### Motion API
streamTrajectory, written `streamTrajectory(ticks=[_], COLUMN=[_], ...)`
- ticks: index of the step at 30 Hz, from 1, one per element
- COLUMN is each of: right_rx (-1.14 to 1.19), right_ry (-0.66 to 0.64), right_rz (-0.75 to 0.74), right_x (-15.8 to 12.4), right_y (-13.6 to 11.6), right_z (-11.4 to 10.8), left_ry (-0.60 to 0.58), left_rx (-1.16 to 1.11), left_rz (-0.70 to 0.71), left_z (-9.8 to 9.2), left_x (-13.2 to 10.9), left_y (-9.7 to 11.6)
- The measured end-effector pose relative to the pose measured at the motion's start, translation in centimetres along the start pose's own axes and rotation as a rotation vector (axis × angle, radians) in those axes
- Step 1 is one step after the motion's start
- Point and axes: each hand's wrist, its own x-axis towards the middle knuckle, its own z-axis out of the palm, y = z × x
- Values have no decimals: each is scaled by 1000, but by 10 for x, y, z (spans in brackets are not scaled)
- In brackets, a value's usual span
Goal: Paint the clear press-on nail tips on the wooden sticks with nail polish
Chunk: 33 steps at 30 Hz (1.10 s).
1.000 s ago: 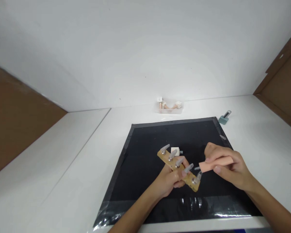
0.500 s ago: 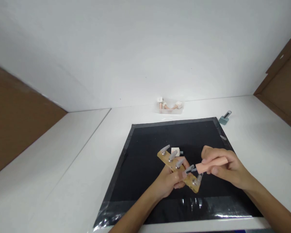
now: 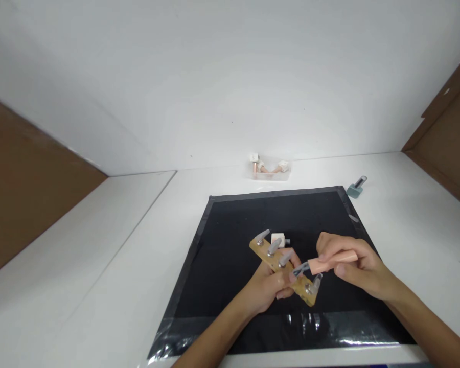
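Note:
My left hand [image 3: 270, 286] is closed around a yellowish nail-tip stand [image 3: 261, 251], which slants down to the right. Several clear false nail tips [image 3: 275, 246] sit on its round metal studs. Pinched in the fingers of my right hand [image 3: 352, 263] is a nail polish brush [image 3: 331, 262] with a peach-coloured handle. Its dark bristle end lies over the nail tip beside my left thumb; whether the two touch is hard to tell. A white nail polish bottle [image 3: 278, 239] lies behind the stand, partly hidden by it.
A black mat [image 3: 237, 220] with taped edges covers the table under my hands. A clear tray [image 3: 270, 176] with white-and-peach bottles stands by the back wall. To the right are a small grey-green object [image 3: 355, 189] and a loose clear nail tip [image 3: 353, 218] on the mat's edge.
The brush has shifted slightly left, and its bristle end now covers more of the nail tip by my left thumb. The left hand and stand have barely moved.

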Motion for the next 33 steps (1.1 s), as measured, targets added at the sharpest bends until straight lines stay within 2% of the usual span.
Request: streamTrajectory(ticks=[16,29,33], right_rx=[-112,-43,31], right_ry=[-33,-8,35], right_rz=[-77,-17,59], right_x=[5,2,-1], right_y=[-8,-5,-2], right_z=[3,1,1], left_ry=[16,-9,-20], left_rx=[0,-12,-19], left_rz=[-8,1,23], left_z=[2,-1,-2], left_x=[0,0,0], left_y=[3,1,-1])
